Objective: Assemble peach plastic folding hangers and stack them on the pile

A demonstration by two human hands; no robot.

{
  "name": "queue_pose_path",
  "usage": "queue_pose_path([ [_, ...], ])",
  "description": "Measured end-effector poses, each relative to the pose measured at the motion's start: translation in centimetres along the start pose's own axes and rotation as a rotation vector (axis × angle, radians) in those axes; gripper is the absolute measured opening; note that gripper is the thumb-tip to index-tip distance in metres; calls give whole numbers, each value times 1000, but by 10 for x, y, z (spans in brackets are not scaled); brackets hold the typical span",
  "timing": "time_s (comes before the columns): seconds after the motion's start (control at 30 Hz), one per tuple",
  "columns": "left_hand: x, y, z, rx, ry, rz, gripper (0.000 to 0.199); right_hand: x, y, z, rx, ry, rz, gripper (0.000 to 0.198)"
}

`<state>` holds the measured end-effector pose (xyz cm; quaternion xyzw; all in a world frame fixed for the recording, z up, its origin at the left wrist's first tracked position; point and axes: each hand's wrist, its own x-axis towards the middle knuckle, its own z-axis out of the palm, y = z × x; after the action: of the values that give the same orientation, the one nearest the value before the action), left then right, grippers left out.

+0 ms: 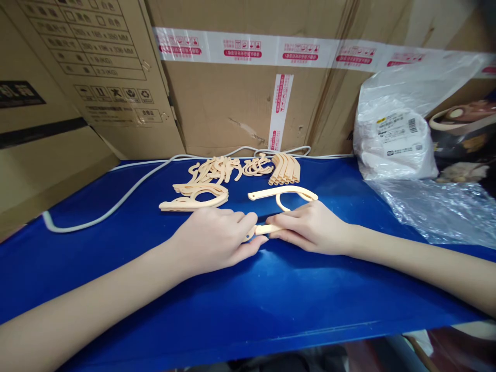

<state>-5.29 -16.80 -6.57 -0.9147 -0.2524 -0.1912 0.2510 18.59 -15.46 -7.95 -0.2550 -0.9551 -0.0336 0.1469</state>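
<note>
My left hand (pixel 217 235) is closed around a cream plastic hanger piece (pixel 249 235), and only its rounded end with a small hole shows past the fingers. Between the thumb and fingers of my right hand (pixel 315 227) is a cream hanger arm (pixel 265 229). Its tip meets the left piece; whether the two are joined I cannot tell. Just behind my right hand lies a curved hanger arm (pixel 281 192), with a hook-shaped part (pixel 279 202) beneath it. Stacked folded hangers (pixel 194 201) rest beyond my left hand.
On the blue table (pixel 248 310) lie a heap of small hooks (pixel 219 168), more curved pieces (pixel 258 165) and a row of hanger arms (pixel 285 168). A white cable (pixel 127 196) runs along the back. Cardboard boxes (pixel 232 103) wall the rear; a plastic-wrapped bag (pixel 395 134) stands right.
</note>
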Motion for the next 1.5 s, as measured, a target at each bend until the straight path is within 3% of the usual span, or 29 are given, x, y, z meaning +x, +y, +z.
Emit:
queue_pose_path([
  [0.13,2,7,-2,-58,-66,6,39,2,-3,-1,-66,0,-68,38],
  [0.23,2,9,-4,-101,-119,-55,37,3,-5,-3,-140,76,-102,37],
  [0.4,1,4,-7,-71,-109,-110,33,3,-3,-5,-133,177,-111,39],
  [0.6,1,-2,-7,18,-93,-143,37,5,-1,-7,-158,311,-29,30],
  [0.77,1,-4,-9,51,-99,-145,36,6,6,-11,-127,431,123,27],
  [1.1,-1,-7,-8,52,-158,-175,33,7,17,-2,16,316,237,32],
  [1.5,1,-3,-11,-107,-91,7,45,7,18,-1,71,275,266,34],
])
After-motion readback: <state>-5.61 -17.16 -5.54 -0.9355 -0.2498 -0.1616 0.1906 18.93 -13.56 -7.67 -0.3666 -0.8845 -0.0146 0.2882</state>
